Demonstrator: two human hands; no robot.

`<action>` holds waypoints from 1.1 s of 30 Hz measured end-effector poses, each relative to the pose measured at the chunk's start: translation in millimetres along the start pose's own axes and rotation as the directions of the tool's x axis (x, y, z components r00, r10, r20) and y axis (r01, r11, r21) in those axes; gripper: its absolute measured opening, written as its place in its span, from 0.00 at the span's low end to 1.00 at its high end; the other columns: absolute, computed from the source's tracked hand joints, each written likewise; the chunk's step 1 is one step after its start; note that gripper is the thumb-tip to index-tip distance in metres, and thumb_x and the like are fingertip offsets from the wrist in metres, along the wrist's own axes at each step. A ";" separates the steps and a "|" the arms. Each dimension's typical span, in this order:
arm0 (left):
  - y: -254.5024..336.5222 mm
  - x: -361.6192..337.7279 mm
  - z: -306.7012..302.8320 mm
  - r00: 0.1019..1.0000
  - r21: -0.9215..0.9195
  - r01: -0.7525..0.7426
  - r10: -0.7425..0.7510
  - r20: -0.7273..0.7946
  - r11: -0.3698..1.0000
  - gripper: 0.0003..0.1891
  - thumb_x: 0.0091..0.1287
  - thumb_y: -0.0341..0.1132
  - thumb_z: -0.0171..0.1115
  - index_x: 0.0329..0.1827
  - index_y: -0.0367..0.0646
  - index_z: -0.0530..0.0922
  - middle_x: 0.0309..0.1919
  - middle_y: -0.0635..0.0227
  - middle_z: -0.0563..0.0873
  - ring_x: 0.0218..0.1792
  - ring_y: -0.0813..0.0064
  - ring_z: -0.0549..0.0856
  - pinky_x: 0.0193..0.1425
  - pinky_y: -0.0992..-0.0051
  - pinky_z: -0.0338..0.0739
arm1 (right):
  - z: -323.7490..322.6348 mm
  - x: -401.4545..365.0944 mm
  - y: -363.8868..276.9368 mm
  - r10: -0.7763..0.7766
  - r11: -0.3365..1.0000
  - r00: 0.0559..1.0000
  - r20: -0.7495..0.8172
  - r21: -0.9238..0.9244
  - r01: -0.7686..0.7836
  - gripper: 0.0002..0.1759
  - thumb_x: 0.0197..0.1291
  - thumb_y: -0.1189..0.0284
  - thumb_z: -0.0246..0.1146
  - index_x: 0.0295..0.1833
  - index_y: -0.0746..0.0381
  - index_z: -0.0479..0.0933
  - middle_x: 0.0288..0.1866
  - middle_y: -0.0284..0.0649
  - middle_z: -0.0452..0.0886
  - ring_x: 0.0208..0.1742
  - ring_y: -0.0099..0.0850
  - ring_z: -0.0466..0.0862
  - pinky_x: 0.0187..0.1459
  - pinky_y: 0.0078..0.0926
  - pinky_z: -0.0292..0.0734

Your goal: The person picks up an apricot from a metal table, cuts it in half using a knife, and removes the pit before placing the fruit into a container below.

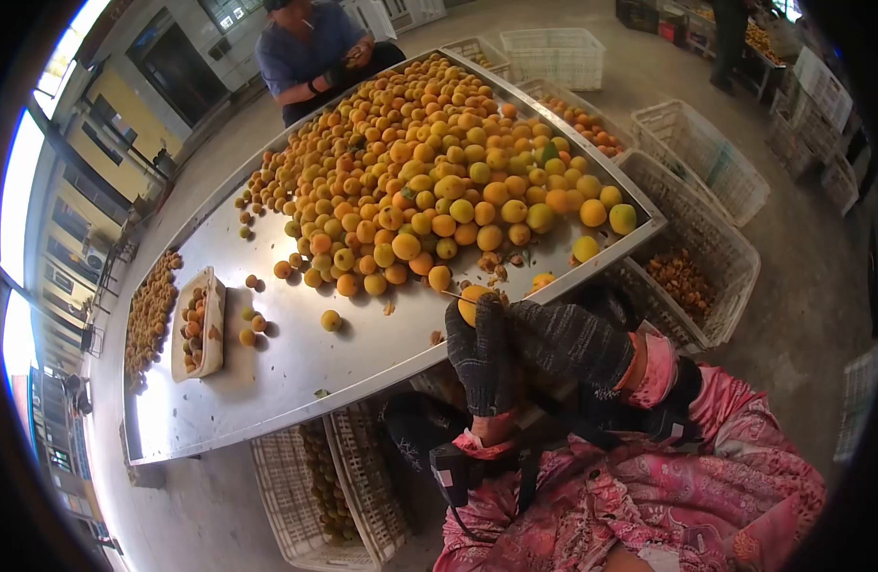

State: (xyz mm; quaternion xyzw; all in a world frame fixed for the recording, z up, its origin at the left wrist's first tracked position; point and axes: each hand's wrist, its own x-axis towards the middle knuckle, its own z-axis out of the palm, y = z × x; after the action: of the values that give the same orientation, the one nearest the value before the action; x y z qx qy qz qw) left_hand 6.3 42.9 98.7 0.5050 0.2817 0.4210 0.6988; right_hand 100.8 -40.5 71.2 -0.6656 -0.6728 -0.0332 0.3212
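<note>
Both hands wear dark knitted gloves and meet at the metal table's front edge. My left hand (479,367) is closed around a yellow-orange fruit (470,307). Against the same fruit, from the right, lies my right hand (565,341), its fingers closed; what they grip is hidden. A thin, pointed tool (456,295) crosses the fruit and sticks out to its left. Just beyond the hands, a large heap of similar fruits (420,181) covers much of the metal table (382,367). Torn brown scraps lie near the fruit.
A white tray of fruits (213,324) and a pile of small brownish fruits (153,305) occupy the table's left. Crates (734,253) line the right side; another crate (288,505) stands below the front edge. A person (310,48) sits across the table.
</note>
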 end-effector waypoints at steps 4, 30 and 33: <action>-1.6 0.9 -3.1 0.998 0.013 -0.034 0.033 0.048 0.999 0.15 0.68 0.41 0.52 0.45 0.37 0.72 0.33 0.71 0.79 0.32 0.83 0.75 0.34 0.81 0.70 | -5.4 3.3 3.6 -0.202 0.973 0.977 -0.065 0.101 0.208 0.15 0.57 0.74 0.59 0.50 0.65 0.76 0.44 0.45 0.80 0.44 0.38 0.81 0.47 0.35 0.76; -11.4 10.0 -24.6 0.991 0.224 0.112 -0.127 0.052 0.968 0.16 0.64 0.42 0.57 0.39 0.34 0.78 0.25 0.65 0.82 0.27 0.77 0.78 0.32 0.74 0.71 | 8.1 -3.4 -4.4 0.426 0.162 0.831 0.358 0.873 -0.459 0.13 0.62 0.75 0.54 0.52 0.65 0.73 0.47 0.39 0.78 0.48 0.28 0.77 0.50 0.25 0.72; -11.4 8.9 -26.7 0.995 0.175 0.014 -0.030 0.090 0.984 0.16 0.64 0.42 0.57 0.38 0.34 0.77 0.26 0.65 0.82 0.29 0.78 0.78 0.33 0.74 0.72 | 11.6 -3.4 3.7 0.356 0.173 0.860 0.367 0.878 -0.446 0.17 0.60 0.75 0.56 0.55 0.67 0.71 0.49 0.44 0.78 0.50 0.33 0.79 0.51 0.24 0.74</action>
State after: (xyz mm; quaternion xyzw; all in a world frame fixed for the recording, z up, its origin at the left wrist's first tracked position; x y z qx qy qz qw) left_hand -7.8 61.6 79.3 0.5800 0.2903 0.3634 0.6688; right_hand 99.4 -37.6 59.0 -0.4981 -0.3722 0.4794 0.6193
